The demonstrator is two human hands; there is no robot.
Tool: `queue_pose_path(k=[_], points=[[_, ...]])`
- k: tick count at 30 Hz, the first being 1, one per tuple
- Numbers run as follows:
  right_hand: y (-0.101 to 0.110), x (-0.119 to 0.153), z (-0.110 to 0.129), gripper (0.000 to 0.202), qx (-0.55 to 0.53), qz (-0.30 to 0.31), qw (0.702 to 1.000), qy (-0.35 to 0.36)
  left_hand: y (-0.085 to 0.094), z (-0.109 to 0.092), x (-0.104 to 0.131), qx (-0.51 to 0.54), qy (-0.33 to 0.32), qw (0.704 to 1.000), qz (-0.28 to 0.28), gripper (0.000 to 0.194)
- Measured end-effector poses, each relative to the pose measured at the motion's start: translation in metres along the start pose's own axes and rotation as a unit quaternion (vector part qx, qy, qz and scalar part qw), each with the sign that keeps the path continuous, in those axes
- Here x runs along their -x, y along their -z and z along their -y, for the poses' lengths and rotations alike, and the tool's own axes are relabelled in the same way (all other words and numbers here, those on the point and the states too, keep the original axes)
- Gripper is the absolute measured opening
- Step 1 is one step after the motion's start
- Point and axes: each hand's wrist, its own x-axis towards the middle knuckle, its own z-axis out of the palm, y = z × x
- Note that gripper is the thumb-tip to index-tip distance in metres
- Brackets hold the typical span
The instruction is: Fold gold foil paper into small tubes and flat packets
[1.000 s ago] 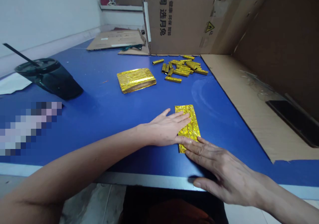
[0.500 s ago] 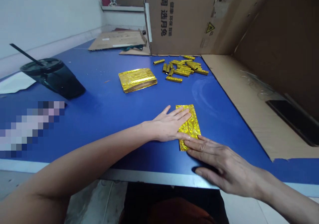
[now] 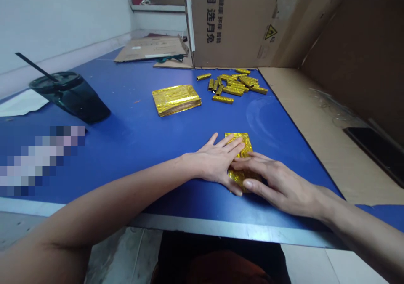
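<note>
Illumination is moderate and cool in tone. The wall [image 3: 78,14] is pale; the cardboard panel [image 3: 362,65] at right is dim. Glare marks the foil stack [image 3: 176,99], and a hazy sheen covers the blue tabletop [image 3: 132,145]. The right hand [image 3: 277,183] appears to shade the lower part of the gold sheet [image 3: 236,177]. Wide-angle distortion stretches the frame edges. Pixelation obscures an area at left. Fine detail is soft.

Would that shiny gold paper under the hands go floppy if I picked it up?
Probably a bit: the gold paper looks thin and crinkly, so it may bend. It's likely light, lying so flat. Its shiny surface might feel slippery too.
</note>
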Motion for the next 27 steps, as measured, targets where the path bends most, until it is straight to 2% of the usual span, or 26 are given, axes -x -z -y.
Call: queue_pose_path(k=[4, 9, 17, 22, 27], points=[[-0.004, -0.004, -0.008, 0.032, 0.024, 0.039, 0.999, 0.015, 0.000, -0.001, 0.000, 0.015, -0.001, 1.000, 0.001, 0.104], [-0.012, 0.005, -0.008, 0.041, 0.044, 0.080, 0.995, 0.039, 0.000, -0.001, 0.001, 0.019, -0.005, 1.000, -0.005, 0.103], [-0.011, 0.007, -0.003, 0.056, 0.026, 0.088, 0.995, 0.030, 0.007, 0.006, 0.002, 0.013, -0.021, 0.999, 0.022, 0.104], [-0.015, 0.010, -0.005, 0.074, 0.030, 0.083, 0.996, 0.022, 0.009, 0.020, 0.006, 0.007, -0.019, 1.000, 0.015, 0.097], [-0.014, 0.011, -0.005, 0.081, 0.031, 0.100, 0.994, 0.018, 0.009, 0.046, 0.006, -0.002, 0.057, 0.998, -0.017, 0.087]])
